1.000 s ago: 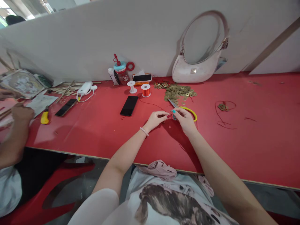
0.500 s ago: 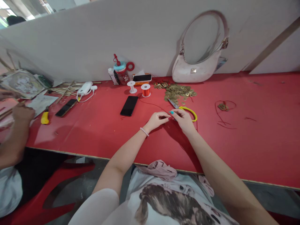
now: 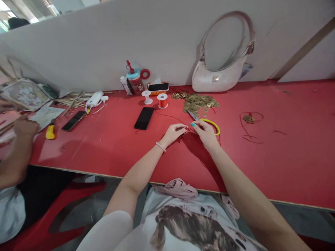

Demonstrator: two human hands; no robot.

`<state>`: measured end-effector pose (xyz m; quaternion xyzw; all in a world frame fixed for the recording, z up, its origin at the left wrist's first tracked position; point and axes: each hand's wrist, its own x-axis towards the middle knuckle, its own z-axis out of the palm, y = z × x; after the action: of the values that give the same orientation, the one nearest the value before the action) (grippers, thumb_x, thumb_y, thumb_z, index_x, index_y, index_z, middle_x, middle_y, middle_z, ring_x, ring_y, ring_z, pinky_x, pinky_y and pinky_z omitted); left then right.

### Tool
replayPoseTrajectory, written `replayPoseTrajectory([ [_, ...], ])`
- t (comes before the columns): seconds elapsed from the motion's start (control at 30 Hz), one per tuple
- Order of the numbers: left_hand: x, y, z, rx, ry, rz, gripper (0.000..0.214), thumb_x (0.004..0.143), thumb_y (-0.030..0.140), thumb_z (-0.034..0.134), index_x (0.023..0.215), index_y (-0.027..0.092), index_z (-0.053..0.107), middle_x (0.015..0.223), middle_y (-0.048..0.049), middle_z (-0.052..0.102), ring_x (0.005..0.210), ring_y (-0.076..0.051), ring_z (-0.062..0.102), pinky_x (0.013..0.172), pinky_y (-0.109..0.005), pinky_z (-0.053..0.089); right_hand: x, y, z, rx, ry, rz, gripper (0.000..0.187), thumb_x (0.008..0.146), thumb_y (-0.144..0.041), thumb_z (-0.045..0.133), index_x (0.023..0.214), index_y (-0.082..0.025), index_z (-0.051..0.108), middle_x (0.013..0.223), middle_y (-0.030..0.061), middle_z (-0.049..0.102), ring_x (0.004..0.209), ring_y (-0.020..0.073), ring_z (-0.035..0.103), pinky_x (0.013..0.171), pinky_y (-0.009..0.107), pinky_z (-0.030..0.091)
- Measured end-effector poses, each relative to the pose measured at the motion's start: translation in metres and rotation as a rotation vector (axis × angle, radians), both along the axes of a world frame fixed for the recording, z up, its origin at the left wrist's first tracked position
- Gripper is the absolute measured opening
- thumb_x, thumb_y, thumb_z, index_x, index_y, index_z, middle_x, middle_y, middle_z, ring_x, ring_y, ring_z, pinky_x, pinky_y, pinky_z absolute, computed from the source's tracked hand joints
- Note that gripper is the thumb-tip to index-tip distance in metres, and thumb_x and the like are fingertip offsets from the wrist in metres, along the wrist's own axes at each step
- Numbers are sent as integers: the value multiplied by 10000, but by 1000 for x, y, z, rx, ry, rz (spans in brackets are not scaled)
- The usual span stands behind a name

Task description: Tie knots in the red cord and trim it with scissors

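Red thread [image 3: 189,130] at the counter's [image 3: 261,167] centre, pinched by left hand [image 3: 175,134] and right hand [image 3: 205,134], fingertips together, apparently mid-knotting. This calls for steady fingertip tension. Scissors [image 3: 209,121] at 1 o'clock, coins [image 3: 200,101] at 12.

Thin red thread [image 3: 171,117] pinched between left grip [image 3: 174,133] and right grip [image 3: 205,134], slack tail lying flat beyond the left one.

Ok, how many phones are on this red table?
3. The middle phone lies before the orange spool; the left phone beside a yellow cutter; the back phone atop an orange box. Others may be hidden.
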<state>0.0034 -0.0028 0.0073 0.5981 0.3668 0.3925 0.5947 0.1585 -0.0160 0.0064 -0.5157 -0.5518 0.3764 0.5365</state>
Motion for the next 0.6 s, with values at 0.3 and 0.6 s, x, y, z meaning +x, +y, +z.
replayPoseTrajectory([
  [0.3, 3, 2, -2, 141, 55, -31, 247, 670, 309, 629, 799, 99, 642, 795, -70, 637, 704, -121, 555, 684, -256, 428, -3, -3, 5, -7, 61, -18, 175, 688, -339, 565, 755, -180, 590, 664, -3, 549, 601, 112, 477, 588, 260, 398],
  [0.6, 3, 3, -6, 218, 113, -93, 195, 686, 259, 613, 799, 104, 647, 808, -73, 635, 743, -129, 562, 715, -259, 433, -1, -1, 3, 0, 48, -37, 231, 679, -390, 558, 774, -180, 582, 702, 12, 562, 629, 123, 491, 586, 260, 406],
])
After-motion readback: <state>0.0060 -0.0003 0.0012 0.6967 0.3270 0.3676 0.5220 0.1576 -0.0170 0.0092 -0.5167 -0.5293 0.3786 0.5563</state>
